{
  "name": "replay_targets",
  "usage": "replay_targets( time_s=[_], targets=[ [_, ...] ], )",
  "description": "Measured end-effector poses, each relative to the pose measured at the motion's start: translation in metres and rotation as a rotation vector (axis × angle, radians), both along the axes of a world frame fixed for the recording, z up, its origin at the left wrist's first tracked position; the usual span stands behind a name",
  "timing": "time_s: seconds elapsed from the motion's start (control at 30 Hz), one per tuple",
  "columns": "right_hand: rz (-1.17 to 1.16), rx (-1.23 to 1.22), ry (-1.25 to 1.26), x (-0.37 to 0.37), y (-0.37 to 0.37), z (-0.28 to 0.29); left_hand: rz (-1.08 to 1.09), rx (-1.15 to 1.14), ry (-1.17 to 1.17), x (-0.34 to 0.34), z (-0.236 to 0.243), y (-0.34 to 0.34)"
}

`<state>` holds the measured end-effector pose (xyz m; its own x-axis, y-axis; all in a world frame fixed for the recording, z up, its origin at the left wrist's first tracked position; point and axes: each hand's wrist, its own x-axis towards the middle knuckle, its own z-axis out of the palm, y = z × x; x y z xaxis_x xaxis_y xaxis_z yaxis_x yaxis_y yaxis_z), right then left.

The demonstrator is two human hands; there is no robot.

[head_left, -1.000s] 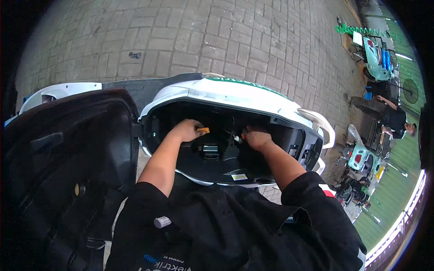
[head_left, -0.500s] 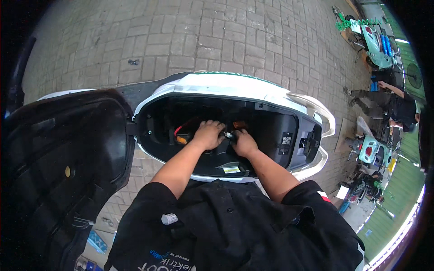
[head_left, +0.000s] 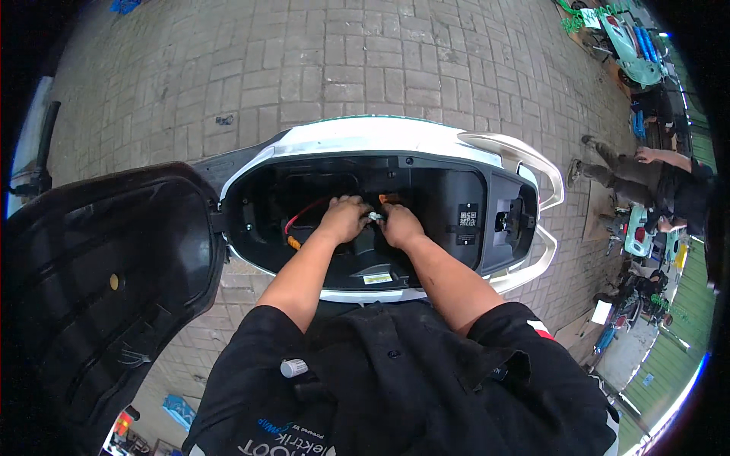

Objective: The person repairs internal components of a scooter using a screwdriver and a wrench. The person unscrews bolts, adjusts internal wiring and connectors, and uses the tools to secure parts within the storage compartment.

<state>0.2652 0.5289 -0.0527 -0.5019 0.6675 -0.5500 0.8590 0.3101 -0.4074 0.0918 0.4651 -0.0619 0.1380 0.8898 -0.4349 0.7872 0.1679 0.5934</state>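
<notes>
Both my hands are down inside the black under-seat compartment of a white scooter. My left hand is closed, its fingertips pinching one side of a small white wiring connector. From the other side my right hand grips the same piece, fingers bent around it. The fingers cover most of the connector. A red cable with an orange plug curves to the left of my left hand. Just above my right fingertips shows an orange part, half hidden.
The black seat is hinged open on the left. Pale grab rails stick out at the scooter's right end. Grey paving lies beyond. Another person stands at the far right among light-green scooters.
My head view has shifted a little. My hands stay together at the connector, and more of the orange plug shows beside my left hand. The other person has changed posture.
</notes>
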Motion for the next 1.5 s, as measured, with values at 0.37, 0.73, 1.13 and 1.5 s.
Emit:
replay_targets(
  time_s=[0.37, 0.73, 1.13, 1.5],
  targets=[
    [0.087, -0.057, -0.040, -0.008, 0.006, 0.020, -0.260, 0.049, 0.033, -0.010, 0.001, 0.007],
    [0.157, -0.055, -0.074, -0.003, 0.004, 0.006, -0.473, 0.360, 0.100, -0.027, -0.024, 0.003],
    [0.158, 0.000, -0.114, -0.001, -0.001, 0.045, 0.011, -0.080, 0.126, -0.104, -0.001, -0.016],
    [-0.062, 0.203, 0.412, 0.084, 0.039, 0.185, 0.238, 0.002, -0.050, -0.035, 0.016, -0.056]
  ],
)
